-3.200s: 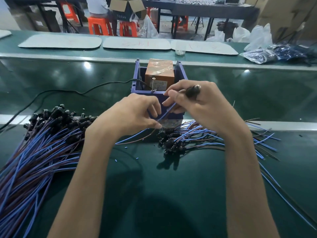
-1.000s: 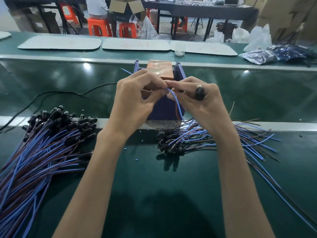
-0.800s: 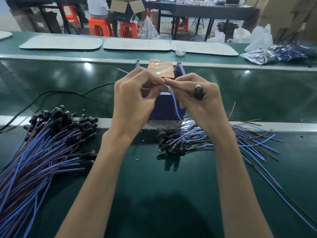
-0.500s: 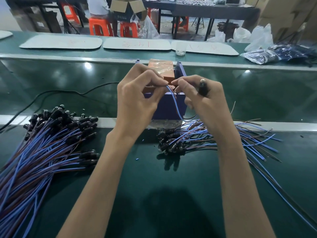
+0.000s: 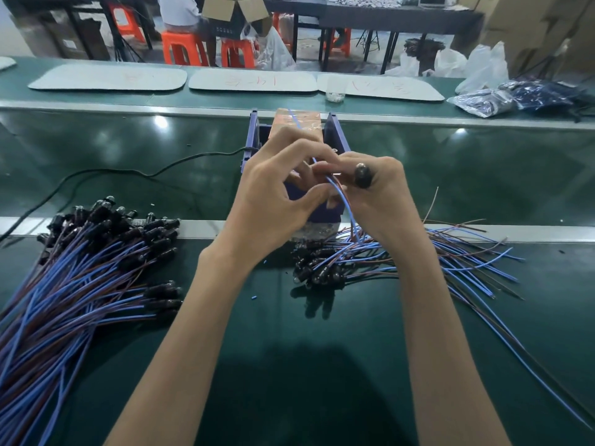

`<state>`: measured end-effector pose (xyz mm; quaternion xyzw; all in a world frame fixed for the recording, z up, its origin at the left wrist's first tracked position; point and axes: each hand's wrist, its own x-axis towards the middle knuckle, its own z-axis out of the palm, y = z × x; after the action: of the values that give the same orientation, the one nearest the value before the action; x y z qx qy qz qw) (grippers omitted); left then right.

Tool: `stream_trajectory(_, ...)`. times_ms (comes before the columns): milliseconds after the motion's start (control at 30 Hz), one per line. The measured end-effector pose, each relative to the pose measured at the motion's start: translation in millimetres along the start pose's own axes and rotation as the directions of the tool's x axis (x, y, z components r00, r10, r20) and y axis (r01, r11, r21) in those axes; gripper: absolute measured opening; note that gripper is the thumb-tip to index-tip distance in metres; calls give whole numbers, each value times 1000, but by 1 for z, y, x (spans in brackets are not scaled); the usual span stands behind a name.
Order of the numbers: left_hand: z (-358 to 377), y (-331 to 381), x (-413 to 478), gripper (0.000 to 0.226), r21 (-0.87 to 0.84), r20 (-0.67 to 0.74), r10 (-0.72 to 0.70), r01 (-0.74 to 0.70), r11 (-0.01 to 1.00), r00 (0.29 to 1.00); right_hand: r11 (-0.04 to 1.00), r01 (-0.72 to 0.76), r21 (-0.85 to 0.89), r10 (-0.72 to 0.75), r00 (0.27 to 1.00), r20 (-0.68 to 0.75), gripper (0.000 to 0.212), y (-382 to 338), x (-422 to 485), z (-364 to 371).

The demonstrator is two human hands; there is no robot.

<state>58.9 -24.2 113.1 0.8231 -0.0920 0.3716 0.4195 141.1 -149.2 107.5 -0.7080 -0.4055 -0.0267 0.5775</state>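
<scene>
Head view is showing a thin blue wire (image 5: 342,197) being held up in front of the blue box (image 5: 335,136), above the near edge of the green table (image 5: 289,355). The left hand (image 5: 273,201) is pinching the wire with curled fingers. One end of the wire is sticking up over the orange block (image 5: 306,119) in the box. The right hand (image 5: 384,201) is gripping a black plug (image 5: 363,176) and touching the left hand. A small pile of wires (image 5: 354,262) is lying under the hands. A big pile of wires (image 5: 80,272) is lying on the left. A black cord (image 5: 128,171) is running left from the box.
</scene>
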Motion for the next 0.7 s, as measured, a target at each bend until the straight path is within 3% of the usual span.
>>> stream_trajectory(167, -8, -10, 1, 55, 115, 129, -31, 16, 993, 991, 997, -1, -74, 4, 999, 42, 24, -7, -3, -5)
stream_trajectory(300, -11, -16, -1, 48, 216, 194, -75, 32, 976, 978, 998, -7, -58, 14, 993, 114, 18, -15, -5, -9)
stream_trajectory(567, -4, -17, -1, 21, 348, 26, -93, 78, 934, 995, 996, -14, -93, 29, 986, 163, 17, -26, -6, -5)
stream_trajectory(633, -4, -18, -2, 14, 398, -64, -94, 112, 911, 994, 992, -4, -129, 16, 996, 89, 14, -26, -5, -5)
stream_trajectory(700, -5, -19, -1, 30, 427, -159, -103, 162, 890, 982, 986, -20, -167, 15, 999, -30, 7, -25, -3, -7)
